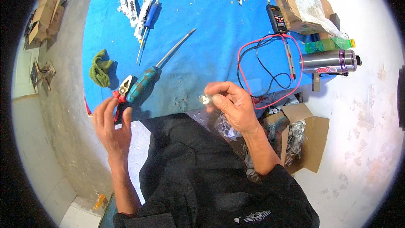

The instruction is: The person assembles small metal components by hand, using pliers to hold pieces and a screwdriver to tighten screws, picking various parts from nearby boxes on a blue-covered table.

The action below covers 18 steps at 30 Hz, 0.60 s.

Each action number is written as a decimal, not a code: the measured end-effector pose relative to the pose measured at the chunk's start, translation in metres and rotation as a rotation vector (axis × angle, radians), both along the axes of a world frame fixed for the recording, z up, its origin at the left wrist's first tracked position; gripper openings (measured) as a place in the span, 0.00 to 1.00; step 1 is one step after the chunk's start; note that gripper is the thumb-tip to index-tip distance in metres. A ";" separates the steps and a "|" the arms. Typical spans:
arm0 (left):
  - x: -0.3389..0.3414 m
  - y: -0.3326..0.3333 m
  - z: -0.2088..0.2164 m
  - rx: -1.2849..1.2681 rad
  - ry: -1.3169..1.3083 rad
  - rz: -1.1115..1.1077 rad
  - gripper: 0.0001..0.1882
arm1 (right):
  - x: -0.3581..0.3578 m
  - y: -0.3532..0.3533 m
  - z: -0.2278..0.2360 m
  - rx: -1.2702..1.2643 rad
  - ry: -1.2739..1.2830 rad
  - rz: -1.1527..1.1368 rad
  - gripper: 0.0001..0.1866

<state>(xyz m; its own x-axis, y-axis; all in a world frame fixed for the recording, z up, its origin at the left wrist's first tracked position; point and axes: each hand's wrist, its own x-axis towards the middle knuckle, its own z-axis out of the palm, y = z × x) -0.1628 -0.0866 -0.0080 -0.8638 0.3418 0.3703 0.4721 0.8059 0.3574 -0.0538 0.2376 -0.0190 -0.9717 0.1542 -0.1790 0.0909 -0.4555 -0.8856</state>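
Over the near left edge of the table, my left hand [110, 124] has its thumb and fingers apart. Its fingertips are at the red handles of the pliers [122, 93], which rest on the blue cloth with jaws pointing away. My right hand [232, 103] pinches a small whitish piece with a metallic look [204, 99] between thumb and fingers, above the table's near edge. Just right of the pliers lies a large screwdriver [144, 83] with a worn teal handle, its shaft pointing far right. A crumpled green cloth [100, 68] is beyond my left hand.
White plastic strips [133, 10] and a blue screwdriver [150, 14] lie at the far left. At right are a multimeter [276, 19] with red and black leads, a steel flask [325, 62], a green bottle [327, 44] and a cardboard box [291, 17]. Another open box [316, 143] stands below.
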 end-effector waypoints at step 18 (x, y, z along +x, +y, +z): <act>0.057 0.046 -0.002 0.318 -0.406 -0.238 0.10 | 0.067 -0.010 0.026 1.073 0.056 -0.453 0.17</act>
